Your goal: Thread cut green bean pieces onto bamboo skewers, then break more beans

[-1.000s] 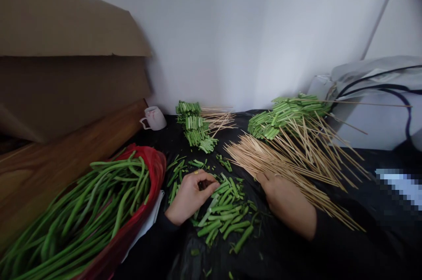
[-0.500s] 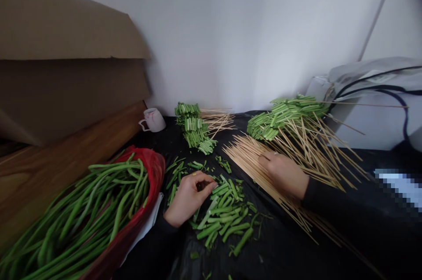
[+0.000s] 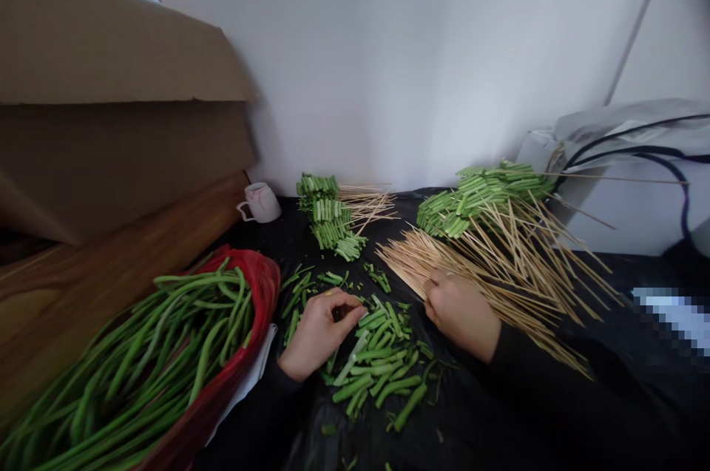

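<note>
Over the left edge of a heap of cut green bean pieces (image 3: 382,367), my left hand (image 3: 319,330) is closed in a pinch, thumb and index tips nearly meeting. Anything between those tips is too small to make out. My right hand (image 3: 464,316) is closed at the near edge of a spread of bamboo skewers (image 3: 410,256); its fingertips are hidden, so what it grips does not show. Behind lie two stacks of skewered beans, one bean stack (image 3: 330,216) at the centre and a larger bean stack (image 3: 488,194) at the right.
A red plastic bag (image 3: 266,286) at the left holds long green beans (image 3: 166,345). A white mug (image 3: 262,203) stands near the wall. A cardboard box (image 3: 122,146) fills the upper left. Black sheeting (image 3: 471,419) covers the worktop. Dark cords (image 3: 626,138) lie over a white bag at right.
My right hand has drawn back from the top of the skewers toward me and slightly left, and its fingers have curled in. My left hand has kept its pinch in nearly the same place.
</note>
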`<action>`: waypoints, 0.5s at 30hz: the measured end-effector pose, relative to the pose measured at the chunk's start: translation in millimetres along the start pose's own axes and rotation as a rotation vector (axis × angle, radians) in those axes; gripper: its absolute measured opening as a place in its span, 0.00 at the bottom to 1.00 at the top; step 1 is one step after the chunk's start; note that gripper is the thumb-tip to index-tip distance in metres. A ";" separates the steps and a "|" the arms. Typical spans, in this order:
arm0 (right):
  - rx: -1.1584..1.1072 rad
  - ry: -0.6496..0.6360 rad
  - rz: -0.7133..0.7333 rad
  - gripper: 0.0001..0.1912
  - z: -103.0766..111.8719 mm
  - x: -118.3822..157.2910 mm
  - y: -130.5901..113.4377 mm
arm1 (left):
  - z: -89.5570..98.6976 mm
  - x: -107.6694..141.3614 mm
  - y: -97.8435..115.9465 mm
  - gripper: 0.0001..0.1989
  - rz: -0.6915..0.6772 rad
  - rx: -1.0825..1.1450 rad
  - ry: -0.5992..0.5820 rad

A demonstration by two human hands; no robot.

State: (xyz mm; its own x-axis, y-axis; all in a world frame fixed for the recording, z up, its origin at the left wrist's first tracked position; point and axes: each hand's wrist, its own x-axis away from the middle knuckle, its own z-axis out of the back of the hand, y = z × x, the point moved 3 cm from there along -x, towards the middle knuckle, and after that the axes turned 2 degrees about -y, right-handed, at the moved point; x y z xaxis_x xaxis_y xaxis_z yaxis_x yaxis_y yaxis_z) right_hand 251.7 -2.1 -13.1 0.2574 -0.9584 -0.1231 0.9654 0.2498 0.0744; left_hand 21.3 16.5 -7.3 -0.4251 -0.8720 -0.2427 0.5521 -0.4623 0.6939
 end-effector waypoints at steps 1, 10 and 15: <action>0.026 -0.002 -0.015 0.09 -0.5 -1.5 -2.2 | 0.0 0.3 -0.5 0.07 -0.001 -0.003 0.000; -0.037 -0.058 -0.045 0.07 -0.7 -0.5 3.1 | 0.6 0.5 1.2 0.07 0.007 -0.018 0.016; -0.198 -0.084 -0.082 0.09 1.7 5.4 11.5 | -0.1 0.4 2.1 0.08 0.024 -0.042 0.020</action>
State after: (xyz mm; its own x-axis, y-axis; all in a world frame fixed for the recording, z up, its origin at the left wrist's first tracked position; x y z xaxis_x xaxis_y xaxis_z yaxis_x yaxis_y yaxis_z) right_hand 264.1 -4.6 -11.2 0.1812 -0.9827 -0.0378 0.9743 0.1846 -0.1291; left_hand 22.3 15.1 -6.1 -0.3973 -0.8858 -0.2399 0.5916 -0.4471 0.6709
